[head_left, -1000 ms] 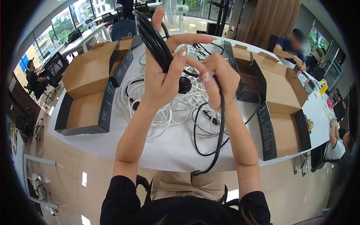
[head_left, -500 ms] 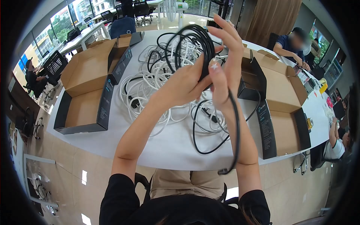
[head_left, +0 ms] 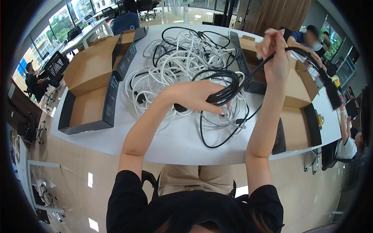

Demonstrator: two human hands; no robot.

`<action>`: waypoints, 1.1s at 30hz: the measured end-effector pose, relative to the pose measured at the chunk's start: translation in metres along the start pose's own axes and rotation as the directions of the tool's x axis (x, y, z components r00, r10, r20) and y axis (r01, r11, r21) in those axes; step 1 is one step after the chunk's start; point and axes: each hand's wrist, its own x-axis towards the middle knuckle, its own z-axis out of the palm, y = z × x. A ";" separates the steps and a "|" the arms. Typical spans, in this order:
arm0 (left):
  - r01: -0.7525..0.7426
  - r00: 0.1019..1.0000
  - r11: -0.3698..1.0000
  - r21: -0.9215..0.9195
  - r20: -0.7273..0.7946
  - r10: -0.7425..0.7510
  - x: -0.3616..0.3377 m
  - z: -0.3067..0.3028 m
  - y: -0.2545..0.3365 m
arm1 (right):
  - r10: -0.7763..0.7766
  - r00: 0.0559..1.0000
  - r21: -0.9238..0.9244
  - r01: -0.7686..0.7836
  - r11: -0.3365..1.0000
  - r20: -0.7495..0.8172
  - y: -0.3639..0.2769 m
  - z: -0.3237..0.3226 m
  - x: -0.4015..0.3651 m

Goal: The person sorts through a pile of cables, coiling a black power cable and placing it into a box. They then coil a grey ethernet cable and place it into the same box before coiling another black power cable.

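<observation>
My left hand is closed around a coiled black cable, low over the near part of a tangled heap. Up and to the right, my right hand pinches the cable's loose end section, drawn out from the coil. Past my right fingers the free end arcs over and hangs down, finishing in a dark connector. Beneath and behind the coil spreads a pile of tangled white cables with some black ones among them. One black cable loop lies on the near side of the pile.
On the left of the white table stands an open cardboard box, black outside and brown inside. Another open box sits at the right, partly behind my right arm. A person is at the far right side of the table.
My left hand has lowered the coil towards the pile. My right hand has moved away to the right and up, pulling the cable's loose end out from the coil.
</observation>
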 end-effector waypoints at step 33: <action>-0.585 0.392 -0.272 -0.764 -0.560 0.730 -0.080 -0.069 0.032 | 0.667 0.699 -0.255 -0.617 0.745 0.257 0.075 0.078 -0.026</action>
